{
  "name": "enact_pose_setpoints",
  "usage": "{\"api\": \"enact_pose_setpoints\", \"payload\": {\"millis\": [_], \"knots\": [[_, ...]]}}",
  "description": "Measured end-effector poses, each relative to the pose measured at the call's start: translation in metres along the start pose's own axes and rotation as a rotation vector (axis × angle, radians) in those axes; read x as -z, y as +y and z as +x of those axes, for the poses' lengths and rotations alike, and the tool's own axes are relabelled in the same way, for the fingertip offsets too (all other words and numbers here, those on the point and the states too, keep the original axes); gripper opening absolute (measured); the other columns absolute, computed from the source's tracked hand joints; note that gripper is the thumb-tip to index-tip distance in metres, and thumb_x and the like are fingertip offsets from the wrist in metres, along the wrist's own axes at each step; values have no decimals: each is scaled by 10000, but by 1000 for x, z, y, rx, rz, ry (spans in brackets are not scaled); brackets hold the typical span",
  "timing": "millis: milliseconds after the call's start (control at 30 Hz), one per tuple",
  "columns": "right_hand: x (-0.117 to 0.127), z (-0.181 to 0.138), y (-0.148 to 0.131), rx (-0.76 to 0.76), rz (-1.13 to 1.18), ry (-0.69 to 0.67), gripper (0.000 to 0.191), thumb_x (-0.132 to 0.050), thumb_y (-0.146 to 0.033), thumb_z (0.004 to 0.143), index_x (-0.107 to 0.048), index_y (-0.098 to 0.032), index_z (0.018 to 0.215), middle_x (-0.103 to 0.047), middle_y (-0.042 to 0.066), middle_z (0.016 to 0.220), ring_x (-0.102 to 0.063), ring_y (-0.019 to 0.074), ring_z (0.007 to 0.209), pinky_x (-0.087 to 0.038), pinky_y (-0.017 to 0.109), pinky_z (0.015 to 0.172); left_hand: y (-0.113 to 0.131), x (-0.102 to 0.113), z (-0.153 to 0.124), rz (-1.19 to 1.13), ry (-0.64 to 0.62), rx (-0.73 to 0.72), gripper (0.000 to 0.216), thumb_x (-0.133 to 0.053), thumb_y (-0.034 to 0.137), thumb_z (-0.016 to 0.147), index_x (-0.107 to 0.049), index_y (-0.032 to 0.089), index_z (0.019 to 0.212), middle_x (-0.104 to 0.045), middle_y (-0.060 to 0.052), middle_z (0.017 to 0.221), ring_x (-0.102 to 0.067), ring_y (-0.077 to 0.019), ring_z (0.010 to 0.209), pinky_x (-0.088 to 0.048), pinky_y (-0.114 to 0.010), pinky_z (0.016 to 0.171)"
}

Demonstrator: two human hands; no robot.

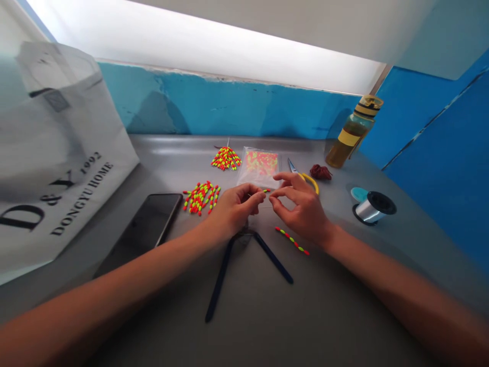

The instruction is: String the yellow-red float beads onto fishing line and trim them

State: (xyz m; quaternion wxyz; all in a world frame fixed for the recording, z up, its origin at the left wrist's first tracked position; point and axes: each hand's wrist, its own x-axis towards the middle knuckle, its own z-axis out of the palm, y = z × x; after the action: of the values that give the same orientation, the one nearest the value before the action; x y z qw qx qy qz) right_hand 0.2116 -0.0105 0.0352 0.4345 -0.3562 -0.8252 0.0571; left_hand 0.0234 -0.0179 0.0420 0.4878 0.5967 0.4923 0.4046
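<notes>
Landmark: clear plastic bag of red-and-yellow beads, lying on the grey worktop; positions are given from it, left to right. Far left of bag: white printed carrier bag. Left of bag and nearer the person: black smartphone, face up. Just left of bag: loose heap of float beads, with a tighter bunch of beads beside the bag's left edge. Just in front of bag: left hand, palm turned inward, forearm running in from lower left; its fingers are closed in a pinch on a small red-and-yellow float bead. The bead lies between the hands, nearer the left fingertips, its long axis roughly level from left to right; any line through it is too thin to make out. Right hand is front-right of bag, wrist raised, its fingers curled and parted, tips just beside the bead; contact not discernible. Right of bag: yellow-handled scissors, dark red tangle, short strand of float beads, bottle, spool of clear fishing line.
</notes>
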Motion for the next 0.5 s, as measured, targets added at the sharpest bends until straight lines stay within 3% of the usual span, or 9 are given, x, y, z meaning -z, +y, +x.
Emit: {"api": "enact_pose_setpoints", "payload": {"millis": [233,500], "knots": [[-2,-2,1,2,8,-32,83,-640,-175,880,-683,-242,857,-658,85,1228,-658,245,1074,-494,466,985,-2,1,0,-6,-22,-8,231,-658,426,822,-664,196,796,-582,1,640,-448,-124,548,-310,-250,499],[-1,-2,-1,13,16,-8,115,-637,-132,851,-616,-244,870,-633,95,1292,-623,256,1176,-482,462,1005,-3,1,1,0,-22,-5,227,-657,417,825,-641,197,769,-576,3,641,-470,-128,569,-336,-258,531]]}}
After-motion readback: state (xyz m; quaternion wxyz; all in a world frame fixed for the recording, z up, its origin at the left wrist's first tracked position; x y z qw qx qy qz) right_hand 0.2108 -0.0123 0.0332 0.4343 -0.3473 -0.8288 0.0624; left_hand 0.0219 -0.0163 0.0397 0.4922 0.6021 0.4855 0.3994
